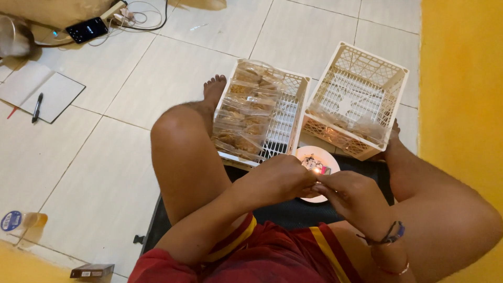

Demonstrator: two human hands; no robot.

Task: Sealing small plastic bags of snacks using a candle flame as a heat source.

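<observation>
Hands: left hand (275, 181) and right hand (351, 194) meet fingertip to fingertip over a small round pink plate (310, 154). Both are curled, fingers pinched together at the point of contact; what they pinch is hidden by the knuckles, so the grip's contents cannot be told. Right wrist carries a dark cord bracelet (390, 235).

Plate: directly under and just beyond the fingertips, on a dark mat (283, 212), with a small flame and dark bits on it.

Crates: two white lattice plastic crates just beyond the plate. Left crate (285, 123), ahead of the left hand, holds a row of clear bags of brown snacks (243, 112). Right crate (359, 91), ahead of the right hand, tilted, with a few clear bags (361, 126) at its near side.

Floor, well to the left of the hands: open notebook (50, 91) with a pen (36, 107) on it, a phone (86, 30) on a cable, a bottle (21, 220), a small dark box (91, 271).
</observation>
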